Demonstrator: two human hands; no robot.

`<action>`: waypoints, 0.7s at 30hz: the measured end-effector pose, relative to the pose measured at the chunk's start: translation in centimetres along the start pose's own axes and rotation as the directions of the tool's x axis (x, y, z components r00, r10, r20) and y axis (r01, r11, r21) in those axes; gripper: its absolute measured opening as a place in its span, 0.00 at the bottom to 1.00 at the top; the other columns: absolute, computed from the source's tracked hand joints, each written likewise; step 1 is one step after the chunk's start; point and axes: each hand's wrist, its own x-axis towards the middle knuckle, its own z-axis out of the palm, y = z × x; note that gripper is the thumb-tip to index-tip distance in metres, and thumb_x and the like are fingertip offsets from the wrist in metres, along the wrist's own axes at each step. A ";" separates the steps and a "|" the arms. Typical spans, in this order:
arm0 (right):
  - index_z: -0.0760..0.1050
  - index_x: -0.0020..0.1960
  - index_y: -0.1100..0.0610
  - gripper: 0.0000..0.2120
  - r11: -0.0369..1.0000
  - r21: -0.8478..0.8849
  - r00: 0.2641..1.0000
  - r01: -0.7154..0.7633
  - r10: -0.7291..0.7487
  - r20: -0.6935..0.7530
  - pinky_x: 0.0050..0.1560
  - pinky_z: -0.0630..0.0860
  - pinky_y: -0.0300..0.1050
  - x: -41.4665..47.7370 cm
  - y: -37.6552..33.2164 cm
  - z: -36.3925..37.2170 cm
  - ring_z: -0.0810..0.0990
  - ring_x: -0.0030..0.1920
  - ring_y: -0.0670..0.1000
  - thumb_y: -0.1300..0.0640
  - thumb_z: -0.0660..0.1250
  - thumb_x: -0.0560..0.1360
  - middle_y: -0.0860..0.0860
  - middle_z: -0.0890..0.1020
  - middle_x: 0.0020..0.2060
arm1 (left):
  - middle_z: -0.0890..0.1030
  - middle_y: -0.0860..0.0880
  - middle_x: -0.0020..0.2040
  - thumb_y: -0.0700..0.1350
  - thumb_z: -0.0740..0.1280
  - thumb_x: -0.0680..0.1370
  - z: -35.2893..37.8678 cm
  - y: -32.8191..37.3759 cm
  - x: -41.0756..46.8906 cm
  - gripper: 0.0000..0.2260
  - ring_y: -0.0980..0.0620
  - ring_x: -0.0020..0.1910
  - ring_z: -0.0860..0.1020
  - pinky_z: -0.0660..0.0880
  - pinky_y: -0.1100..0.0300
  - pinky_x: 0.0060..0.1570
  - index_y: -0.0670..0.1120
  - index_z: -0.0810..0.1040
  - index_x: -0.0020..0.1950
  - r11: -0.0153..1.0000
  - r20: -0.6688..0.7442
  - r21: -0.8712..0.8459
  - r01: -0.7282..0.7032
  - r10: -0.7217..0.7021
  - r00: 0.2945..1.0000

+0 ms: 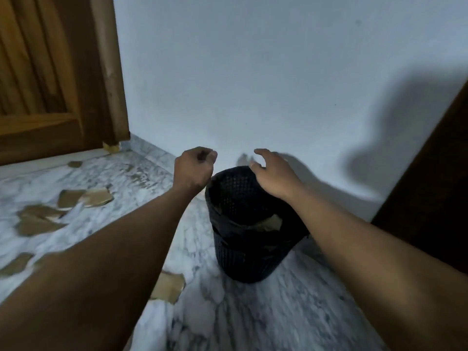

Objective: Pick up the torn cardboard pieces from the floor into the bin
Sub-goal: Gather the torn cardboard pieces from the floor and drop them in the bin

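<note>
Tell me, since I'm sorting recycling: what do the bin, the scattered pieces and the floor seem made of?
Bin: likely plastic, matte black; its wall is a fine perforated mesh.
Torn pieces: cardboard, matte brown, flat with ragged paler edges.
Floor: marble or marble-look tile, white with grey veining; blur hides any sheen.

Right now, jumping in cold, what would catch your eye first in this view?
Two bare forearms reach over a black mesh bin on the marble floor by the white wall. The left hand is curled and the right hand is open above the rim. Torn cardboard pieces lie scattered on the floor to the left, and a brown scrap shows inside the bin.
</note>
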 end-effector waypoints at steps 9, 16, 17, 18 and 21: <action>0.59 0.79 0.52 0.29 0.956 -0.024 0.932 0.291 -0.278 0.231 0.69 0.67 0.50 -6.2 -8.6 16.2 0.67 0.73 0.54 0.40 0.57 0.82 0.52 0.62 0.77 | 0.71 0.41 0.75 0.63 0.62 0.81 -14.3 -17.3 -11.4 0.29 0.40 0.74 0.69 0.68 0.46 0.68 0.49 0.68 0.78 0.845 0.063 0.500 0.189 -0.253 0.965; 0.38 0.75 0.28 0.53 0.978 -0.190 0.765 0.083 0.060 0.641 0.73 0.43 0.71 -12.9 -3.1 30.2 0.37 0.79 0.59 0.17 0.62 0.60 0.48 0.34 0.80 | 0.42 0.43 0.83 0.79 0.58 0.69 -21.0 -27.7 -22.4 0.48 0.38 0.81 0.40 0.42 0.34 0.76 0.62 0.42 0.82 0.559 0.113 0.771 0.304 -0.590 0.800; 0.34 0.73 0.25 0.57 0.973 -0.222 0.740 0.069 0.099 0.665 0.70 0.39 0.74 -13.8 -1.9 31.5 0.33 0.78 0.61 0.15 0.62 0.54 0.48 0.30 0.78 | 0.41 0.42 0.83 0.80 0.55 0.69 -21.6 -28.8 -23.0 0.48 0.37 0.81 0.38 0.41 0.34 0.76 0.61 0.41 0.82 0.536 0.099 0.784 0.312 -0.605 0.790; 0.31 0.72 0.25 0.60 0.968 -0.240 0.724 0.076 0.111 0.680 0.68 0.36 0.76 -14.6 -1.0 33.2 0.30 0.77 0.62 0.14 0.62 0.51 0.48 0.27 0.77 | 0.40 0.42 0.83 0.80 0.51 0.68 -22.1 -30.0 -23.2 0.49 0.38 0.81 0.38 0.41 0.34 0.77 0.60 0.40 0.82 0.521 0.074 0.789 0.327 -0.608 0.790; 0.26 0.70 0.27 0.53 0.945 -0.245 0.741 0.215 0.005 0.672 0.64 0.33 0.82 -15.6 -0.4 38.6 0.28 0.75 0.67 0.19 0.54 0.56 0.51 0.27 0.76 | 0.39 0.40 0.83 0.80 0.47 0.69 -23.7 -33.6 -22.3 0.48 0.38 0.81 0.37 0.39 0.34 0.76 0.58 0.39 0.83 0.491 -0.017 0.799 0.347 -0.558 0.830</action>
